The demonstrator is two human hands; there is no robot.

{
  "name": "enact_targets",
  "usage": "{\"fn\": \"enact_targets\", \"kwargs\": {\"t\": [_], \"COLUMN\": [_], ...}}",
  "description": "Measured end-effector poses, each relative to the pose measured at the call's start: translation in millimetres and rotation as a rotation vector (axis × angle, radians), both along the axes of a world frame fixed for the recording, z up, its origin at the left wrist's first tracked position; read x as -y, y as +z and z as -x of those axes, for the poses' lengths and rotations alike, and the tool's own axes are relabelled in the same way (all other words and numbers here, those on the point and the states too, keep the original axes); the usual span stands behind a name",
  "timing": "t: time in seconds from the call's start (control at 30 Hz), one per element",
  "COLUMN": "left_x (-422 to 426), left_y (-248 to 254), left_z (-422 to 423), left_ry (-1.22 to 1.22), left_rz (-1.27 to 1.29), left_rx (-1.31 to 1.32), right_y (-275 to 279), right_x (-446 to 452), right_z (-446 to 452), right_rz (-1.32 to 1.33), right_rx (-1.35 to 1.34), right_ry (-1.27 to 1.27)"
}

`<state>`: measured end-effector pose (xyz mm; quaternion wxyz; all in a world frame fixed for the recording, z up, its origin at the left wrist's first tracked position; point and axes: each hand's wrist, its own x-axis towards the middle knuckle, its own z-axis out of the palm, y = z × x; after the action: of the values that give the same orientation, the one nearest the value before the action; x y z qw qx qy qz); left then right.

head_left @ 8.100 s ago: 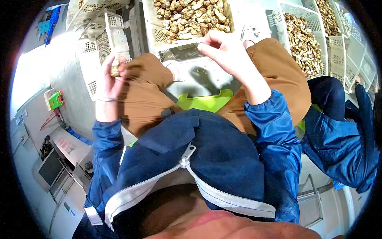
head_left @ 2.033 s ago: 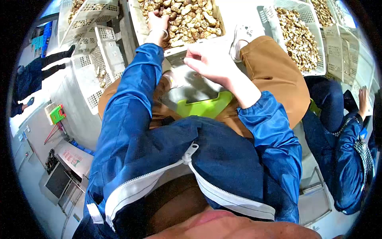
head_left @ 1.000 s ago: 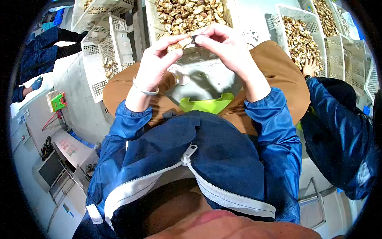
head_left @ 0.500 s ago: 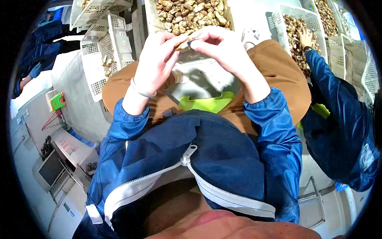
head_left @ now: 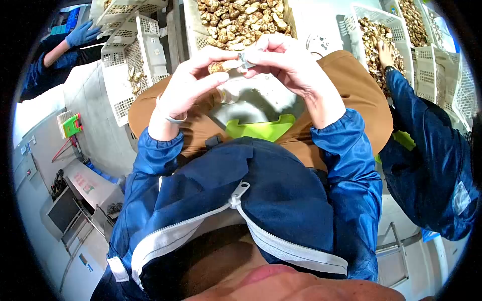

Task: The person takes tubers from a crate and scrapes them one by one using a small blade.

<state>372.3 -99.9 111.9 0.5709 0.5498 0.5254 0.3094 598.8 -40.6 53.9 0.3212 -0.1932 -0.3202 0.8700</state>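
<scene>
The knobbly piece (head_left: 217, 67) lay between the thumb and fingers of the left hand (head_left: 175, 85), whose grip was closed on it, near the near edge of the crate (head_left: 190, 22). Its pale tip met a small metal tool (head_left: 244, 60) pinched in the right hand (head_left: 296, 62). The piece was rough, mottled brown and cream, like the lumpy heap (head_left: 241, 22) in the white plastic crate. Below the hands sat a smooth lime-green panel (head_left: 261, 131). To the right, a co-worker's bare hand (head_left: 385, 54) touched similar pieces in another crate (head_left: 409, 55); a blue-gloved hand (head_left: 83, 34) showed at far left.
</scene>
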Motion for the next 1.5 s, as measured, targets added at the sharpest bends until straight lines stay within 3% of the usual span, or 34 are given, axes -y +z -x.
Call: {"fn": "enact_targets", "kwargs": {"t": [0.03,0.13,0.23,0.3,0.37,0.5,0.63,0.67,0.77,0.93,1.03,1.07,1.17,1.23,1.3,1.37,1.43,1.47,1.5], "left_x": [-0.6,0.2,-1.1,-2.9,-2.0,5.6,2.7,2.7,3.2,2.6,5.3,10.8,15.7,11.6,13.2,12.2,-1.0,-26.2,-53.1], "left_y": [1.5,-9.6,-12.0,-16.6,-11.9,-21.0,-22.4,-23.2,-22.5,-22.0,-17.6,-22.9,-10.3,-12.3,-34.1,-60.2,-116.0,-99.9,-84.2], "left_z": [-2.7,3.8,1.1,1.8,-7.5,-6.4,-8.3,-8.5,-7.7,-9.2,-0.3,4.0,47.7,114.2,215.8,302.1,411.9,367.0,299.4], "left_ry": [0.060,0.079,0.088,0.097,0.194,0.219,0.213,0.213,0.205,0.216,0.155,0.192,0.543,0.750,0.825,0.880,0.415,0.085,0.244], "left_rz": [0.140,0.151,0.164,0.241,0.300,0.349,0.363,0.363,0.426,0.459,0.589,0.617,0.407,0.204,0.059,0.140,0.138,-0.153,-0.090], "left_rx": [0.152,0.160,0.223,0.327,0.253,0.454,0.578,0.563,0.663,0.761,0.888,0.926,0.616,0.424,-0.130,-0.505,-0.901,-1.500,-1.426], "right_y": [1.2,4.7,19.4,12.3,7.2,5.8,4.5,7.8,15.9,-3.2,4.8,0.6,9.2,-23.5,-18.4,-20.9,-20.4,-17.7,-15.6], "right_x": [-0.5,1.1,4.5,4.2,5.7,3.3,8.7,10.7,6.4,4.1,3.3,3.7,5.6,11.3,16.4,11.9,9.1,7.5,7.1], "right_z": [0.1,2.2,-1.3,2.8,6.1,0.7,9.3,8.1,1.1,13.0,10.1,7.9,3.4,8.6,10.3,10.2,8.4,6.7,6.6], "right_rz": [-0.010,0.035,-0.267,-0.420,-0.535,-0.336,-0.585,-0.607,-0.366,-0.697,-0.307,-0.340,-0.560,-0.731,-0.810,-0.934,-0.981,-0.969,-0.957], "right_rx": [0.002,0.000,0.320,0.385,0.434,0.368,0.423,0.553,0.487,0.387,0.317,0.426,0.717,0.594,0.753,0.804,0.853,0.877,0.900], "right_ry": [-0.001,-0.062,-0.124,-0.150,-0.203,-0.184,-0.239,-0.234,-0.173,-0.272,-0.244,-0.232,-0.021,-0.069,-0.082,-0.179,-0.219,-0.209,-0.192]}}
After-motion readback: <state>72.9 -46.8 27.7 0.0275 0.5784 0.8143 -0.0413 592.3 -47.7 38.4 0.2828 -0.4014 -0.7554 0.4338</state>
